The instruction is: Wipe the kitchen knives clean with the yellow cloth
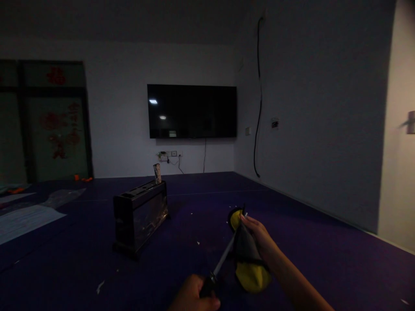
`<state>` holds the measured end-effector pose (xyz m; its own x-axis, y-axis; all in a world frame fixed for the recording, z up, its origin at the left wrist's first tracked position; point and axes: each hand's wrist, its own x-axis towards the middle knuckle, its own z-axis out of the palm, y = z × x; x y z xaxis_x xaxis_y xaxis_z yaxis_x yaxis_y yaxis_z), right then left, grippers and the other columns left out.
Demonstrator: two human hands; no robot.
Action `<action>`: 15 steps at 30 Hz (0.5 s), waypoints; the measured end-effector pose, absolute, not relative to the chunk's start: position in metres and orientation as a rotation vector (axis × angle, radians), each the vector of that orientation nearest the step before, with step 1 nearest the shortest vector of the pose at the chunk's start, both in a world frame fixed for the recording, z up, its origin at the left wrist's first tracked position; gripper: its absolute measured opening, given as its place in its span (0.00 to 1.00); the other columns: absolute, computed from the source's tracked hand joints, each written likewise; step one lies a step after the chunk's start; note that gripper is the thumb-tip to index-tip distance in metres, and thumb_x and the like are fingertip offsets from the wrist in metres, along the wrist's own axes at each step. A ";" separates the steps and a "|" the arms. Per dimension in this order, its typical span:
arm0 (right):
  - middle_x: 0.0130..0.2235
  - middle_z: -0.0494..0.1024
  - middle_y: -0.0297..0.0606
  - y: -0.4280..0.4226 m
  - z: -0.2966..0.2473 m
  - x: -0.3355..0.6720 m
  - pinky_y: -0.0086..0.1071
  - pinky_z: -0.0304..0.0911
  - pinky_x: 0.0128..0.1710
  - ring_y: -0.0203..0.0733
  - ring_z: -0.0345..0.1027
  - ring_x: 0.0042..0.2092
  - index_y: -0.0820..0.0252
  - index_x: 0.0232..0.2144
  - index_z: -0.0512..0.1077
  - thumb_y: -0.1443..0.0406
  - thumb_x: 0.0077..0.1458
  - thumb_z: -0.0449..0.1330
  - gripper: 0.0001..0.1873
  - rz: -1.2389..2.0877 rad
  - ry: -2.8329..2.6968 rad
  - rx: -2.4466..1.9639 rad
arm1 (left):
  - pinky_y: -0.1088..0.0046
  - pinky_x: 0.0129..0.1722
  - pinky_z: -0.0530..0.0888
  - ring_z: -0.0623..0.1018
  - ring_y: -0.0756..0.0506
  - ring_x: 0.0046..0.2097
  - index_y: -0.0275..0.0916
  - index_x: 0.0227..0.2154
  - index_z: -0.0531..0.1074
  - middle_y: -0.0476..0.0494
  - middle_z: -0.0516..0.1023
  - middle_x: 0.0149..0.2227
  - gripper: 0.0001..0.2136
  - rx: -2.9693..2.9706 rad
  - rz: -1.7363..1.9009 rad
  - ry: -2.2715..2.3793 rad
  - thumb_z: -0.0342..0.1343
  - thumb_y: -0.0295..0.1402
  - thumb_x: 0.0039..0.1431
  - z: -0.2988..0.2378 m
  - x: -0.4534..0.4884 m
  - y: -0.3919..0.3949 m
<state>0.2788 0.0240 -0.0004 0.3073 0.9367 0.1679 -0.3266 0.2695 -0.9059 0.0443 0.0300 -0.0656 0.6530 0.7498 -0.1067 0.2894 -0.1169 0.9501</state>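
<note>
My left hand is closed around the black handle of a knife, low in the middle of the head view. The blade points up and to the right. My right hand pinches a grey and yellow cloth at the upper end of the blade, and the tip is hidden there. The cloth's lower part hangs down beside the blade, its yellow side showing. To the left stands a black knife block with a see-through side. A pale patterned upright piece sticks out of its top.
Small white scraps are scattered over the dark purple surface. Paper sheets and clear plastic lie at the left. A television hangs on the back wall; a black cable runs down the right wall.
</note>
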 end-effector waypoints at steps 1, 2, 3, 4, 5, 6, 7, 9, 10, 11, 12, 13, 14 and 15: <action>0.21 0.75 0.33 0.024 0.001 0.283 0.30 0.61 0.22 0.39 0.68 0.21 0.59 0.25 0.72 0.57 0.39 0.66 0.12 0.988 -0.836 -0.901 | 0.78 0.23 0.58 0.61 0.55 0.21 0.36 0.17 0.65 0.56 0.60 0.16 0.09 1.704 0.483 0.852 0.59 0.33 0.39 -0.065 0.045 0.030; 0.22 0.76 0.33 0.025 0.001 0.286 0.31 0.62 0.23 0.40 0.68 0.22 0.59 0.25 0.73 0.57 0.39 0.66 0.13 0.974 -0.829 -0.904 | 0.78 0.23 0.57 0.60 0.55 0.21 0.36 0.17 0.65 0.56 0.60 0.16 0.09 1.714 0.479 0.846 0.59 0.34 0.39 -0.064 0.045 0.030; 0.22 0.76 0.33 0.025 0.002 0.289 0.31 0.62 0.23 0.41 0.69 0.22 0.59 0.26 0.73 0.57 0.39 0.66 0.13 0.963 -0.823 -0.907 | 0.78 0.23 0.57 0.60 0.55 0.21 0.36 0.17 0.65 0.56 0.60 0.16 0.10 1.729 0.467 0.835 0.60 0.35 0.39 -0.064 0.045 0.031; 0.22 0.76 0.34 0.025 0.002 0.291 0.32 0.63 0.24 0.42 0.69 0.23 0.59 0.26 0.73 0.57 0.39 0.66 0.13 0.954 -0.817 -0.910 | 0.78 0.23 0.56 0.60 0.55 0.21 0.36 0.17 0.65 0.56 0.60 0.16 0.10 1.740 0.460 0.826 0.60 0.36 0.39 -0.065 0.045 0.031; 0.22 0.76 0.34 0.025 0.003 0.292 0.32 0.63 0.24 0.43 0.70 0.23 0.59 0.27 0.73 0.57 0.38 0.66 0.13 0.947 -0.812 -0.912 | 0.78 0.23 0.56 0.60 0.55 0.21 0.36 0.18 0.65 0.56 0.60 0.17 0.11 1.742 0.465 0.823 0.60 0.36 0.39 -0.067 0.045 0.032; 0.22 0.77 0.34 0.025 0.002 0.292 0.33 0.64 0.25 0.43 0.70 0.24 0.59 0.27 0.73 0.57 0.38 0.66 0.14 0.942 -0.808 -0.913 | 0.78 0.23 0.56 0.60 0.55 0.22 0.36 0.18 0.66 0.56 0.60 0.17 0.11 1.740 0.467 0.822 0.61 0.37 0.39 -0.068 0.045 0.033; 0.22 0.77 0.34 0.026 0.002 0.292 0.33 0.64 0.25 0.44 0.70 0.24 0.59 0.27 0.73 0.57 0.38 0.66 0.14 0.939 -0.805 -0.913 | 0.78 0.23 0.56 0.60 0.55 0.22 0.36 0.19 0.66 0.56 0.60 0.17 0.11 1.740 0.470 0.821 0.61 0.37 0.38 -0.070 0.045 0.034; 0.23 0.77 0.34 0.026 0.000 0.291 0.33 0.64 0.25 0.44 0.70 0.24 0.59 0.27 0.73 0.57 0.39 0.65 0.13 0.936 -0.800 -0.910 | 0.78 0.23 0.56 0.60 0.54 0.22 0.36 0.19 0.66 0.56 0.60 0.17 0.11 1.747 0.476 0.823 0.61 0.37 0.38 -0.073 0.045 0.036; 0.23 0.77 0.34 0.027 -0.002 0.289 0.33 0.64 0.25 0.44 0.70 0.24 0.59 0.27 0.72 0.57 0.39 0.65 0.13 0.937 -0.796 -0.907 | 0.78 0.24 0.56 0.60 0.54 0.22 0.36 0.19 0.66 0.56 0.60 0.17 0.11 1.752 0.481 0.832 0.61 0.37 0.38 -0.075 0.044 0.036; 0.23 0.77 0.34 0.027 -0.003 0.288 0.32 0.64 0.25 0.43 0.70 0.24 0.58 0.27 0.72 0.56 0.40 0.64 0.13 0.939 -0.793 -0.902 | 0.78 0.24 0.56 0.60 0.54 0.22 0.36 0.19 0.66 0.56 0.60 0.17 0.11 1.757 0.485 0.843 0.61 0.37 0.38 -0.075 0.044 0.036; 0.23 0.77 0.33 0.028 -0.004 0.286 0.32 0.63 0.25 0.43 0.70 0.24 0.58 0.27 0.72 0.56 0.41 0.64 0.13 0.942 -0.788 -0.896 | 0.77 0.24 0.56 0.60 0.54 0.22 0.36 0.19 0.66 0.56 0.61 0.17 0.11 1.760 0.491 0.854 0.61 0.37 0.38 -0.076 0.044 0.036; 0.24 0.77 0.33 0.028 -0.006 0.285 0.32 0.63 0.25 0.42 0.70 0.24 0.58 0.27 0.72 0.56 0.42 0.64 0.12 0.946 -0.783 -0.889 | 0.77 0.24 0.56 0.60 0.54 0.22 0.36 0.19 0.66 0.56 0.61 0.17 0.11 1.758 0.501 0.863 0.60 0.37 0.38 -0.076 0.044 0.036; 0.24 0.77 0.32 0.029 -0.007 0.284 0.31 0.63 0.25 0.41 0.70 0.24 0.58 0.27 0.72 0.56 0.42 0.63 0.12 0.952 -0.776 -0.882 | 0.77 0.24 0.56 0.60 0.54 0.22 0.36 0.19 0.67 0.55 0.61 0.18 0.10 1.752 0.510 0.866 0.60 0.36 0.38 -0.075 0.044 0.036; 0.24 0.77 0.32 0.029 -0.008 0.283 0.31 0.63 0.25 0.41 0.69 0.24 0.57 0.27 0.72 0.56 0.43 0.63 0.12 0.957 -0.769 -0.874 | 0.77 0.24 0.56 0.61 0.54 0.22 0.36 0.19 0.67 0.55 0.61 0.18 0.10 1.746 0.520 0.861 0.60 0.36 0.37 -0.075 0.044 0.035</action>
